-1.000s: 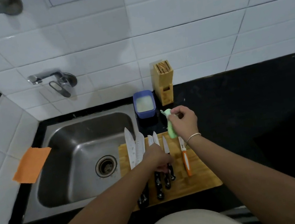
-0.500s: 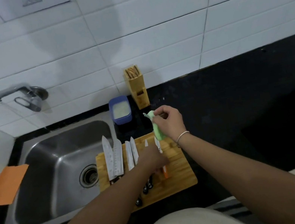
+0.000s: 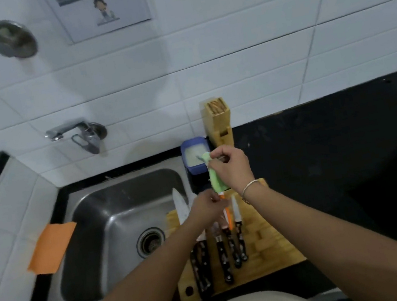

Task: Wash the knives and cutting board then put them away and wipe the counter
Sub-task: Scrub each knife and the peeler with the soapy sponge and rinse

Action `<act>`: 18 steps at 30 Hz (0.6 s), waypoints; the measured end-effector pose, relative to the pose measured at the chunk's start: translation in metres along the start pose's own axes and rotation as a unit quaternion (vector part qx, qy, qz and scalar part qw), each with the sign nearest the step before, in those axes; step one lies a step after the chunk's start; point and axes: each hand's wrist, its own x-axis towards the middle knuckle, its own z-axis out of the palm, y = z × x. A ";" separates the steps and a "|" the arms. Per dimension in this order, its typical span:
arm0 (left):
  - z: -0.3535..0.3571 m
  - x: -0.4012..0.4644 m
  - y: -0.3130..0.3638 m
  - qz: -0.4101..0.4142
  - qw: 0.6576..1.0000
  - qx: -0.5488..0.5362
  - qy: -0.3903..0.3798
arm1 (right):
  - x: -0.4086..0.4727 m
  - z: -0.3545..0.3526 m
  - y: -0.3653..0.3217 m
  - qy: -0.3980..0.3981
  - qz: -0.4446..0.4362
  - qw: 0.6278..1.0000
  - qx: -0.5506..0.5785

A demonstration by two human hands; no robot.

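Observation:
A wooden cutting board (image 3: pixel 271 251) lies on the black counter just right of the sink. Several black-handled knives (image 3: pixel 222 255) lie side by side on it, and a wide blade (image 3: pixel 180 206) points toward the wall. My left hand (image 3: pixel 206 208) pinches an orange-handled knife (image 3: pixel 228 218), raised a little over the board. My right hand (image 3: pixel 232 168) grips a green sponge (image 3: pixel 216 183) just above that knife, with the sponge's upper end over a blue tub (image 3: pixel 194 156) of whitish liquid. A wooden knife block (image 3: pixel 218 120) stands against the tiled wall.
The steel sink (image 3: pixel 126 229) with its drain is at the left, and a wall faucet (image 3: pixel 69 133) sits above it. An orange cloth (image 3: pixel 52 247) lies on the white tiled ledge left of the sink. Black counter (image 3: pixel 340 165) stretches to the right.
My left hand has taken the orange-handled knife off the board and lifted it toward the sponge. My right hand has carried the green sponge up to the blue tub.

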 end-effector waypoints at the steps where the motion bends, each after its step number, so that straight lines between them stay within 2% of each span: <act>1: -0.020 -0.001 -0.007 0.008 0.999 -0.018 0.037 | -0.002 0.015 -0.004 -0.011 -0.003 1.000 -0.004; 4: -0.082 0.000 -0.038 0.005 0.985 -0.066 0.162 | -0.008 0.062 -0.018 -0.049 -0.029 0.998 -0.019; 7: -0.134 0.000 -0.076 -0.012 0.960 -0.041 0.278 | -0.012 0.102 -0.036 -0.083 -0.054 0.995 -0.031; 11: -0.178 0.005 -0.107 -0.038 0.946 -0.048 0.319 | -0.014 0.143 -0.053 -0.104 -0.092 0.990 -0.012; 18: -0.219 0.014 -0.108 -0.039 0.940 0.030 0.338 | -0.018 0.177 -0.061 -0.133 -0.164 0.976 -0.055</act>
